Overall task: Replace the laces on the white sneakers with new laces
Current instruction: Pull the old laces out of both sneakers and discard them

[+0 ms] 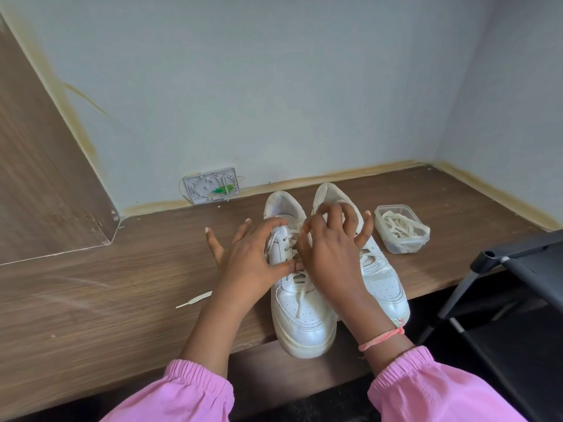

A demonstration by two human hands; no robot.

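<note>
Two white sneakers stand side by side on the wooden desk, toes toward me: the left sneaker (301, 318) and the right sneaker (385, 287). Both hands are over the left sneaker's eyelets. My left hand (249, 260) grips the sneaker's upper between curled index finger and thumb, its other fingers spread. My right hand (330, 251) has curled fingers and pinches the old lace (300, 303) near the top eyelets; the fingertips hide the exact hold. A loose end of that lace trails down over the toe. A clear plastic tub (422, 239) right of the shoes holds coiled new laces (397, 225).
A loose lace tip (195, 300) lies on the desk left of the shoes. A small wall box with wires (211, 185) sits at the back. A dark chair (524, 269) stands at the right. The left sneaker's toe overhangs the desk's front edge (249, 345).
</note>
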